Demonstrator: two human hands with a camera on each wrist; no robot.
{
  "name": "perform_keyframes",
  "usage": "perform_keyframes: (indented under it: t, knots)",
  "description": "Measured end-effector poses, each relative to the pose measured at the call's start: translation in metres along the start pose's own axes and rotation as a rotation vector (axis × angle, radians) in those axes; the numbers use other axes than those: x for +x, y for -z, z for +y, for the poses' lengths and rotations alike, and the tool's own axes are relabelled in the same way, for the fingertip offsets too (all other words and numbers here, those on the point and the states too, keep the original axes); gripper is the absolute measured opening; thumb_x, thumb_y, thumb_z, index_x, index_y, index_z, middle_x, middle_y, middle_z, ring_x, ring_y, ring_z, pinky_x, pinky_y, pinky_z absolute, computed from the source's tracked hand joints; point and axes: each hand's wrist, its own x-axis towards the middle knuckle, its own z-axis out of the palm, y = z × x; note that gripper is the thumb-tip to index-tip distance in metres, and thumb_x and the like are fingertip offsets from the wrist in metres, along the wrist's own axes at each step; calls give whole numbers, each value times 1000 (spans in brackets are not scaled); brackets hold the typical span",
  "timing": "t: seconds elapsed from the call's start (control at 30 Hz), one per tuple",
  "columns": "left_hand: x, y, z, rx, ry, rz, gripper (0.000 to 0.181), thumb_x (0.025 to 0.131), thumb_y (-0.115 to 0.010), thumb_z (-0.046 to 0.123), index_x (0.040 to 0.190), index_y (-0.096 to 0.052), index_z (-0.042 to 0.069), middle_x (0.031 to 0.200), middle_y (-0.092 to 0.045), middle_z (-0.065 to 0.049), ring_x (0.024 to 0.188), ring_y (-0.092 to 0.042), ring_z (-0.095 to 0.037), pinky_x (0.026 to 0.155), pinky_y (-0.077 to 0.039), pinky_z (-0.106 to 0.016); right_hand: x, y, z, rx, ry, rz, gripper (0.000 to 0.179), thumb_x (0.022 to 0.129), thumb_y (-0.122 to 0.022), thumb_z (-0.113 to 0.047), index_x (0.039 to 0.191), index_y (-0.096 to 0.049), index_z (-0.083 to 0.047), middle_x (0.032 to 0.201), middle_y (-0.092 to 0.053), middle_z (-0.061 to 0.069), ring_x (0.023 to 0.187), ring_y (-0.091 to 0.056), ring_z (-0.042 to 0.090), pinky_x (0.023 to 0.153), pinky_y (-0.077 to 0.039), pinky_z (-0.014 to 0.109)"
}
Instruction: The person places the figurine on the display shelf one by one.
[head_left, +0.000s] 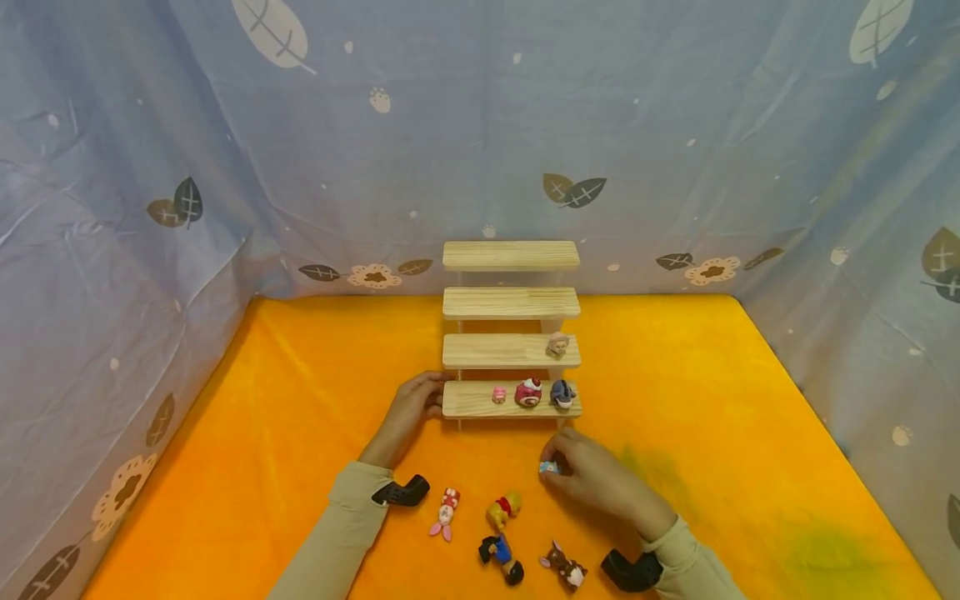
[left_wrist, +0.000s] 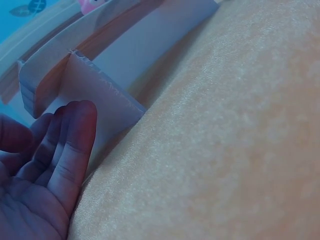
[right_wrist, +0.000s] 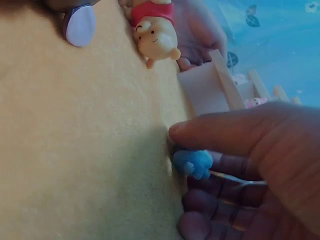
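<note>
My right hand (head_left: 596,477) pinches a small blue figurine (head_left: 550,468) low over the yellow cloth, in front of the wooden tiered stand (head_left: 512,304). In the right wrist view the blue figurine (right_wrist: 194,162) lies between thumb and fingers. My left hand (head_left: 407,414) is at the left end of the lowest step; in the left wrist view its loosely bent fingers are by the stand's white side support (left_wrist: 97,97). On that step sit a small pink figurine (head_left: 498,395), a red-pink bear head (head_left: 528,393) and a grey-blue donkey figurine (head_left: 562,394).
A beige-pink figurine (head_left: 557,345) sits one step higher. Nearer on the cloth lie a rabbit figurine (head_left: 447,513), a yellow bear in a red shirt (head_left: 503,510), a figurine in blue and black (head_left: 502,559) and a brown deer-like figurine (head_left: 564,567). Patterned fabric (head_left: 480,125) hangs behind.
</note>
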Motion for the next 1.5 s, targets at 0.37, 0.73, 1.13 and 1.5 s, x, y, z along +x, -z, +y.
perform_keyframes:
  t: [0.37, 0.73, 1.13, 1.5]
  knots:
    - [-2, -1, 4, -1, -13, -8, 36, 107, -40, 13, 130, -59, -5, 99, -66, -5, 81, -62, -12, 69, -54, -23, 1, 3, -1, 137, 149, -42, 16, 104, -56, -16, 115, -67, -14, 107, -70, 0, 91, -64, 7, 79, -55, 28]
    - [-2, 1, 1, 0, 1, -1, 35, 107, -41, 17, 129, -62, -1, 104, -66, -8, 83, -62, -14, 69, -53, -23, 0, 8, -8, 191, 126, -47, 11, 101, -61, -12, 110, -64, -7, 102, -69, 3, 87, -60, 3, 75, -53, 25]
    - [-3, -1, 2, -6, -7, -1, 36, 106, -41, 13, 130, -61, -4, 102, -66, -6, 82, -61, -13, 69, -53, -23, -2, 32, -26, 148, 203, -5, 28, 100, -61, -7, 127, -64, -3, 119, -69, 12, 89, -58, 5, 74, -53, 24]
    - [-4, 0, 1, 3, 1, -14, 36, 106, -42, 16, 130, -61, -2, 103, -67, -8, 84, -62, -14, 71, -53, -23, 0, 47, -42, 150, 216, 6, 26, 102, -62, -20, 127, -66, -20, 118, -67, -3, 97, -59, 5, 81, -54, 29]
